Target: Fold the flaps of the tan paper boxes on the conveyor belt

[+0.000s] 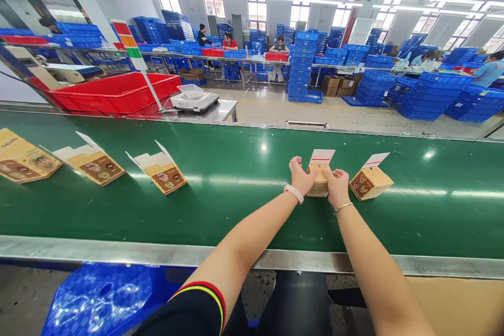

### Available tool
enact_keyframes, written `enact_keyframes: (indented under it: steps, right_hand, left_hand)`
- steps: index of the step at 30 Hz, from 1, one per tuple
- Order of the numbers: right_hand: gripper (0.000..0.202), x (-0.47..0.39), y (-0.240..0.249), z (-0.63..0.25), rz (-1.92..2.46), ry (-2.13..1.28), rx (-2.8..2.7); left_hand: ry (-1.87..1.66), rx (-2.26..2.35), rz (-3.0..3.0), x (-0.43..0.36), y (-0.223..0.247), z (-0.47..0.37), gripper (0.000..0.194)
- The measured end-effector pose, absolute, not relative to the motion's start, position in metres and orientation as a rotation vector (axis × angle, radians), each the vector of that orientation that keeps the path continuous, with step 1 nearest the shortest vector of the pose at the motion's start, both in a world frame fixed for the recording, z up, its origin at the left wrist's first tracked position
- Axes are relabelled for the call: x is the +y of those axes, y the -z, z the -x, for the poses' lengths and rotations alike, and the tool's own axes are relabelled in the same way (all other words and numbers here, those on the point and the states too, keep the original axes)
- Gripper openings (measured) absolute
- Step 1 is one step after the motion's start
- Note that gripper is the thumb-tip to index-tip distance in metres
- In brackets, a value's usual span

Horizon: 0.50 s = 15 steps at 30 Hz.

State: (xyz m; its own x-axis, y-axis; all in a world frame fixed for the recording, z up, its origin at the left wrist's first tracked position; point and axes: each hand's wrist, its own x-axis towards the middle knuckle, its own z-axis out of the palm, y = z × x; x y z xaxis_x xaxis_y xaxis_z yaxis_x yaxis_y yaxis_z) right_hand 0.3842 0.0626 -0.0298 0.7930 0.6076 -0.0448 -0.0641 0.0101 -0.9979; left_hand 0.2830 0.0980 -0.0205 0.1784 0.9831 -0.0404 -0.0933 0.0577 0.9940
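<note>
Both my hands are around a small tan box [318, 188] on the green belt, its white flap with a red line standing up at the back. My left hand [302, 177] grips the box's left side, thumb at the top. My right hand [337, 188] holds its right side, fingers bent against it. Just right of it sits another tan and brown box [371, 184] with its white flap raised. Farther left, an open box [165, 172] lies tilted with its flaps up, beside a similar open box [98, 164] and a larger box [24, 160] at the left edge.
The green conveyor belt [244, 210] has a metal front edge [165, 252]. Behind it stand a large red bin [118, 95], a signal pole and a white scale [194, 100]. A blue stool [102, 299] is below left. People sit at far tables among stacked blue crates.
</note>
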Motion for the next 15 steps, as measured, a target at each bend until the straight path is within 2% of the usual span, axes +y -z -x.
enact_keyframes:
  steps: [4,8,12,15]
  right_hand:
    - [0.037,0.070,0.027,-0.396,1.514,-0.674,-0.397]
    - [0.034,0.068,0.026,-0.402,1.530,-0.665,-0.373]
    - [0.033,0.051,0.022,-0.405,1.510,-0.493,-0.349]
    - [0.035,0.037,0.017,-0.400,1.498,-0.266,-0.332]
  left_hand:
    - [-0.755,0.987,-0.989,0.102,0.013,-0.300,0.044]
    - [-0.710,0.975,-1.009,0.101,0.007,-0.315,0.038]
    - [-0.844,0.971,-1.089,0.088,0.000,-0.295,0.041]
    - [-1.212,0.934,-1.387,0.079,-0.003,-0.241,0.040]
